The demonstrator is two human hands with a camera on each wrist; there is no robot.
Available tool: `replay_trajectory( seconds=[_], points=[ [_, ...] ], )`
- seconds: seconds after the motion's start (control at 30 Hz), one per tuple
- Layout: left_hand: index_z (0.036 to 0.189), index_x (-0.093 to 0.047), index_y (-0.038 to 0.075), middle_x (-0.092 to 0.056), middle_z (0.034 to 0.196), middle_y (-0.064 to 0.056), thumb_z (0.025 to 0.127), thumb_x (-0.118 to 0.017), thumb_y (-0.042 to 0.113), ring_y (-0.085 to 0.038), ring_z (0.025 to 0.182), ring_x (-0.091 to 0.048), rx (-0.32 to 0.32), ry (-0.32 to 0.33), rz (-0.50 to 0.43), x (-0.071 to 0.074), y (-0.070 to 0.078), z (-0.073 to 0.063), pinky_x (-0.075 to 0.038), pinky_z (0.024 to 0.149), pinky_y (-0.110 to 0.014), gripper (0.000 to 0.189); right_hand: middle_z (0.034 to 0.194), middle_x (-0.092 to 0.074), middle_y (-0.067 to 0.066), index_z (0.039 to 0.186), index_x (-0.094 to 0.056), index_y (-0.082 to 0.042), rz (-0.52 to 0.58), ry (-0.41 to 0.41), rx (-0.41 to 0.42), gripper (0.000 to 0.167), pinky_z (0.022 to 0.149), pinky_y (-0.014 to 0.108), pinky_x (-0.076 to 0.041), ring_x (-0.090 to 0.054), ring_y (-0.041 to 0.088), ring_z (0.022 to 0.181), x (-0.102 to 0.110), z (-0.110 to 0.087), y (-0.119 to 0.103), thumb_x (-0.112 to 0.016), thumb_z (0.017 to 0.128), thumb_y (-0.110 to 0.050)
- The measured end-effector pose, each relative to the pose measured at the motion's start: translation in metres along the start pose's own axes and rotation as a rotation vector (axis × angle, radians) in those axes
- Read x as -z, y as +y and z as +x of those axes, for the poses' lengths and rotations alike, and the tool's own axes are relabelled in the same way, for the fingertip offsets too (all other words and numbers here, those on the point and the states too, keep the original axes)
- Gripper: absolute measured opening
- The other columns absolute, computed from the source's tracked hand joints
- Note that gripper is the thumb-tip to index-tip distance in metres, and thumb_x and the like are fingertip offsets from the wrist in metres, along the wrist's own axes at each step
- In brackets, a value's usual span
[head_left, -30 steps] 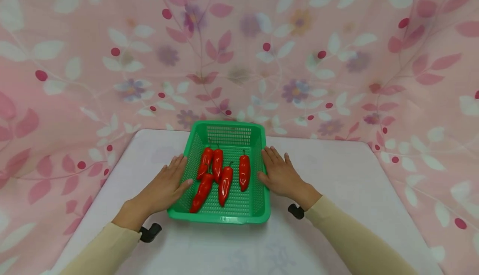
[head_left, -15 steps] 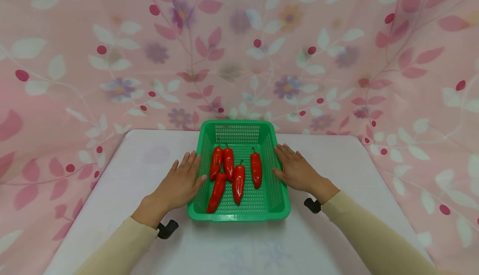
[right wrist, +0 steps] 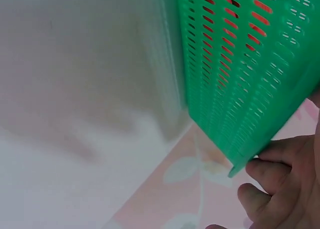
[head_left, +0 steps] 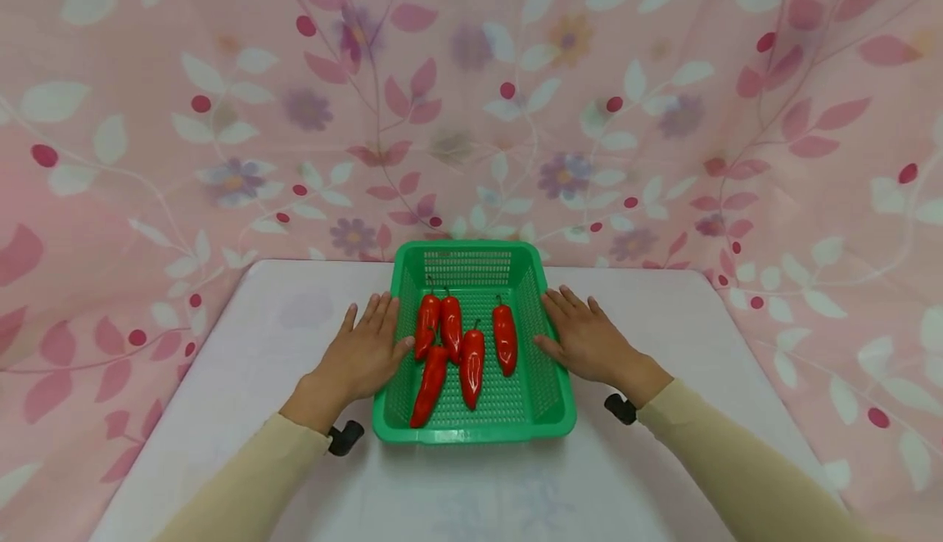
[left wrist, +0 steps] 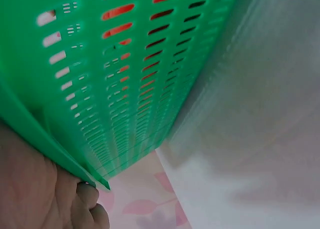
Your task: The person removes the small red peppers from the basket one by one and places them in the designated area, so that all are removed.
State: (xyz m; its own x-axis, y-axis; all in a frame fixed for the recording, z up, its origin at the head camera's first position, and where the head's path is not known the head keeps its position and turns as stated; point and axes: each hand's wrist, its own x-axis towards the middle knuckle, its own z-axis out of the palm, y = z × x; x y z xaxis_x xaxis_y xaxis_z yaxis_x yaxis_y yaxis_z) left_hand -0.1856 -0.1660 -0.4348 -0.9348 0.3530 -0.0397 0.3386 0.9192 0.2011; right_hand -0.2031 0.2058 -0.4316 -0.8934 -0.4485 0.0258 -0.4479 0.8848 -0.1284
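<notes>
A green plastic basket (head_left: 475,435) with perforated walls stands on the white-covered table. Inside lie several red peppers with thin dark stems; one pepper (head_left: 505,339) is apart on the right, and the others gather at the left. My left hand (head_left: 361,354) is flat along the left rim, fingers straight, its thumb reaching over the edge. On the opposite rim rests my right hand (head_left: 589,337), fingers extended forward and thumb toward the inside. Both wrist views show the basket's outer wall (left wrist: 30,64) with the hands right at its rim.
A pink floral cloth (head_left: 471,157) hangs behind the table, close to the basket's back wall. The white tabletop (head_left: 663,313) extends on both sides and in front. Black wrist mounts (head_left: 345,438) sit under the beige sleeves (head_left: 243,476).
The basket with its peppers has shifted right along the table, both hands moving with it. Lately the left hand has drawn slightly closer over the left rim; the camera view has turned a little.
</notes>
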Motion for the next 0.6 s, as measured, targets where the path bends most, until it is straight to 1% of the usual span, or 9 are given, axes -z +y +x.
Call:
replay_trajectory(
  seconds=[0.07, 0.2, 0.27, 0.37, 0.47, 0.53, 0.6],
  points=[
    [0.165, -0.021, -0.007, -0.02, 0.173, -0.026, 0.112, -0.047, 0.043, -0.046, 0.161, -0.016, -0.005, 0.01, 0.004, 0.0, 0.001, -0.001, -0.012, 0.129, -0.067, 0.077, 0.162, -0.047, 0.023, 0.158, -0.043, 0.004, -0.024, 0.004, 0.019, 0.078, 0.12, 0.074, -0.03, -0.035, 0.047, 0.155, 0.006, 0.002, -0.001, -0.065, 0.103, -0.047],
    [0.163, -0.023, -0.009, -0.024, 0.171, -0.027, 0.112, -0.047, 0.041, -0.047, 0.16, -0.019, -0.009, 0.025, 0.021, 0.001, 0.003, -0.004, -0.015, 0.129, -0.067, 0.076, 0.147, -0.061, 0.023, 0.145, -0.059, 0.005, -0.05, 0.019, 0.06, 0.069, 0.115, 0.072, -0.04, -0.049, 0.048, 0.143, 0.021, 0.014, -0.004, -0.068, 0.101, -0.047],
    [0.163, -0.024, -0.009, -0.025, 0.171, -0.027, 0.112, -0.047, 0.041, -0.047, 0.16, -0.02, -0.008, 0.028, 0.024, 0.001, 0.004, -0.004, -0.016, 0.129, -0.067, 0.075, 0.143, -0.064, 0.023, 0.14, -0.063, 0.004, -0.056, 0.016, 0.076, 0.064, 0.112, 0.069, -0.044, -0.054, 0.048, 0.138, 0.028, 0.022, -0.007, -0.07, 0.101, -0.046],
    [0.163, -0.023, -0.009, -0.025, 0.171, -0.027, 0.112, -0.047, 0.04, -0.046, 0.16, -0.02, -0.006, 0.028, 0.02, 0.0, 0.004, -0.004, -0.015, 0.129, -0.067, 0.075, 0.145, -0.062, 0.024, 0.142, -0.062, 0.003, -0.029, -0.009, 0.082, 0.062, 0.112, 0.064, -0.047, -0.055, 0.047, 0.137, 0.037, 0.038, -0.015, -0.071, 0.101, -0.043],
    [0.164, -0.022, -0.009, -0.024, 0.171, -0.027, 0.112, -0.048, 0.041, -0.045, 0.161, -0.019, 0.004, 0.025, 0.007, -0.002, 0.004, -0.003, -0.014, 0.129, -0.067, 0.077, 0.149, -0.06, 0.023, 0.147, -0.058, 0.002, 0.058, -0.043, 0.088, 0.063, 0.115, 0.06, -0.046, -0.054, 0.045, 0.139, 0.044, 0.058, -0.027, -0.071, 0.101, -0.038],
    [0.164, -0.022, -0.008, -0.023, 0.172, -0.026, 0.112, -0.048, 0.041, -0.045, 0.161, -0.018, 0.01, 0.022, -0.002, -0.003, 0.004, -0.002, -0.014, 0.129, -0.066, 0.077, 0.154, -0.056, 0.02, 0.152, -0.053, 0.0, 0.167, -0.079, 0.071, 0.064, 0.119, 0.057, -0.043, -0.052, 0.043, 0.143, 0.046, 0.073, -0.035, -0.071, 0.102, -0.037],
    [0.164, -0.021, -0.008, -0.023, 0.172, -0.026, 0.111, -0.048, 0.042, -0.044, 0.161, -0.018, 0.015, 0.022, -0.008, -0.005, 0.003, -0.002, -0.014, 0.129, -0.066, 0.077, 0.158, -0.053, 0.019, 0.156, -0.049, -0.003, 0.305, -0.111, 0.054, 0.066, 0.12, 0.054, -0.044, -0.053, 0.04, 0.143, 0.045, 0.088, -0.043, -0.07, 0.102, -0.034]
  ],
)
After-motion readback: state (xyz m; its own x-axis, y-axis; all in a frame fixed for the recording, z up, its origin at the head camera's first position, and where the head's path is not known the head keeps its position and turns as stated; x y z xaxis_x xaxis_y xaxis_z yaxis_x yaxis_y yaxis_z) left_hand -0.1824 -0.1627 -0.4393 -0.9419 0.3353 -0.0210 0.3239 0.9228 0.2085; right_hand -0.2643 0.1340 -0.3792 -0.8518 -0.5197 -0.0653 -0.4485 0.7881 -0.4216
